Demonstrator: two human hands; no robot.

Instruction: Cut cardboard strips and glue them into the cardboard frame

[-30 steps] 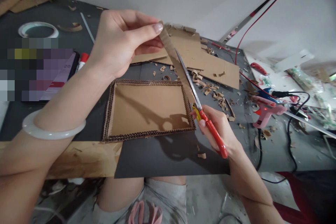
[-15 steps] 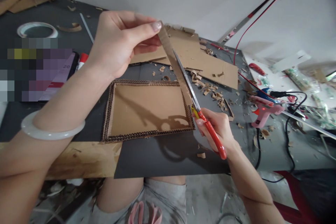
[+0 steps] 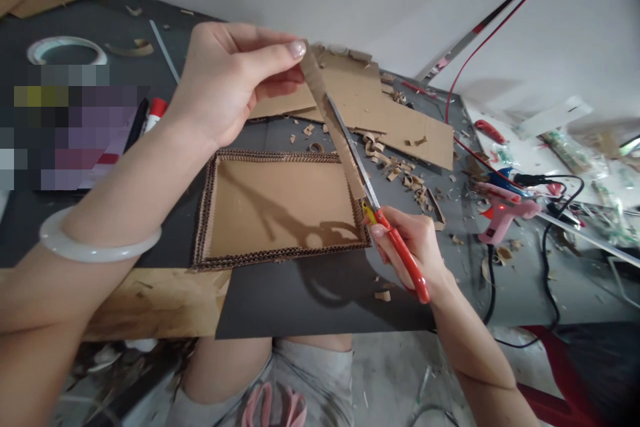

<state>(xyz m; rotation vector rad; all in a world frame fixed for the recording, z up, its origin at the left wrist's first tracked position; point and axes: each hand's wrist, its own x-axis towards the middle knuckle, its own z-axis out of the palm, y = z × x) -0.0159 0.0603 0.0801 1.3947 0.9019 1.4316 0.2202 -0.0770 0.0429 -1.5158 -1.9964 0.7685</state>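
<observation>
My left hand (image 3: 245,77) pinches the upper end of a narrow cardboard strip (image 3: 325,110) between thumb and fingers. The strip slants down to the right in the air. My right hand (image 3: 413,243) is closed around the red handles of a pair of scissors (image 3: 370,190), whose blades point up and to the left along the strip. Below both hands lies a shallow cardboard tray (image 3: 280,207) with raised corrugated edges, and the shadow of the scissors falls across its floor. Part of the strip's lower end is hidden near the scissors' handles.
Flat cardboard sheets (image 3: 405,123) and curled scraps (image 3: 395,163) lie behind the tray. On the right, a pink glue gun (image 3: 505,210) stands with its black cord trailing over the table. A tape roll (image 3: 67,51) and a red-capped marker (image 3: 157,109) are at the left.
The scissors have shifted very slightly up and left along the strip. Both hands keep their grips, and the view has moved a little.
</observation>
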